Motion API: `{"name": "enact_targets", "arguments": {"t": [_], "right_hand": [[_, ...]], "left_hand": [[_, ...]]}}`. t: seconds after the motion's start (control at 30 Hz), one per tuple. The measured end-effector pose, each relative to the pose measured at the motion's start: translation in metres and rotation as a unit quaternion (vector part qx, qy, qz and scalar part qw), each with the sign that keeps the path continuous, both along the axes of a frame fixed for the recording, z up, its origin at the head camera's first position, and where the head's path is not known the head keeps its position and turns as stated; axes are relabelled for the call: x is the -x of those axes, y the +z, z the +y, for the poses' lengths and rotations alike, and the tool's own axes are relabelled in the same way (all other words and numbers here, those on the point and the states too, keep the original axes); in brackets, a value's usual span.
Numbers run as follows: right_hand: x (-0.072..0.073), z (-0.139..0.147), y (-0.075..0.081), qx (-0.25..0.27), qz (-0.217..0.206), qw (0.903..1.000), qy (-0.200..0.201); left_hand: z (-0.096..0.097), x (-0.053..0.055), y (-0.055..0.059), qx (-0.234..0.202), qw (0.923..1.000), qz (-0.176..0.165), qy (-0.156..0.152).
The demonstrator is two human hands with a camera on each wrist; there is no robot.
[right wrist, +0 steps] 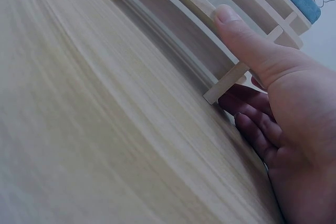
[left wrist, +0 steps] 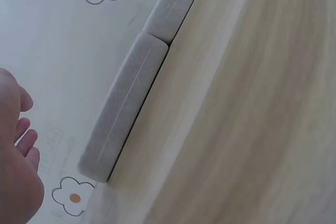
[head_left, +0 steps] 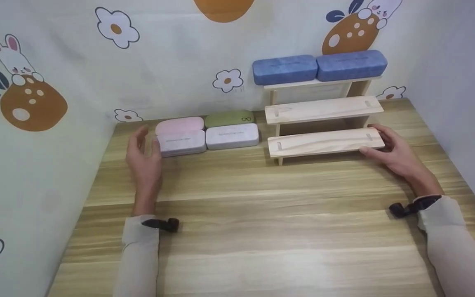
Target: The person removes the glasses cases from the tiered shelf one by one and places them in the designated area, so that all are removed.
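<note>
At its right end, a three-tier wooden display stand (head_left: 324, 142) is held by my right hand (head_left: 400, 156). The thumb lies along the lowest tier's front edge, and the other fingers bend around the side leg (right wrist: 226, 83) in the right wrist view. My left hand (head_left: 143, 163) is beside the left end of a grey glasses case (head_left: 182, 143), fingers loosely bent with nothing in them; the left wrist view shows a gap between hand (left wrist: 18, 166) and case (left wrist: 126, 108). Next to the grey case lie a pale case (head_left: 232, 136), a pink case (head_left: 179, 125) and a green case (head_left: 229, 118).
Two blue cases (head_left: 285, 69) sit end to end on the stand's top tier. The middle tier (head_left: 324, 110) and lowest tier show bare wood. Patterned walls (head_left: 179, 62) border the wooden table (head_left: 262, 214) at the back and both sides.
</note>
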State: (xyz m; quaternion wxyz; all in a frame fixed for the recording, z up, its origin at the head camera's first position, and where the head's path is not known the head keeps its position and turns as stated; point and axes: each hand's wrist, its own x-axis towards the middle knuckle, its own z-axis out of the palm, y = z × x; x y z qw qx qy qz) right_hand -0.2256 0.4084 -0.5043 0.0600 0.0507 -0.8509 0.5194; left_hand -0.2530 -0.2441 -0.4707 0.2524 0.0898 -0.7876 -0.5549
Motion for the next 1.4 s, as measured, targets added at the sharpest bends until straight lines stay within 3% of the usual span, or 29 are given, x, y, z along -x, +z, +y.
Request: {"name": "enact_targets", "arguments": {"t": [0.2,0.33,0.47,0.7,0.9,1.2,1.4], "right_hand": [[0.001,0.0,-0.001,0.003,-0.006,1.0,-0.001],[0.002,0.001,-0.002,0.01,0.01,0.9998,0.011],[0.003,0.002,-0.004,0.018,0.028,0.9992,0.023],[0.001,0.001,-0.002,0.017,0.011,0.9997,0.01],[0.002,0.0,-0.002,0.007,0.01,0.9999,0.005],[0.0,0.0,-0.001,0.01,-0.004,0.9999,0.003],[0.002,0.002,-0.002,0.006,0.009,0.9999,0.006]], "left_hand": [[0.017,-0.002,0.014,-0.052,0.9971,0.049,-0.027],[0.023,0.002,0.015,-0.065,0.9914,0.1,-0.054],[0.028,0.004,0.016,-0.072,0.986,0.129,-0.078],[0.041,0.004,0.025,-0.066,0.9833,0.134,-0.104],[0.052,0.003,0.03,-0.082,0.9749,0.154,-0.139],[0.069,-0.001,0.04,-0.067,0.9692,0.155,-0.179],[0.084,0.002,0.043,-0.059,0.9637,0.162,-0.204]]}}
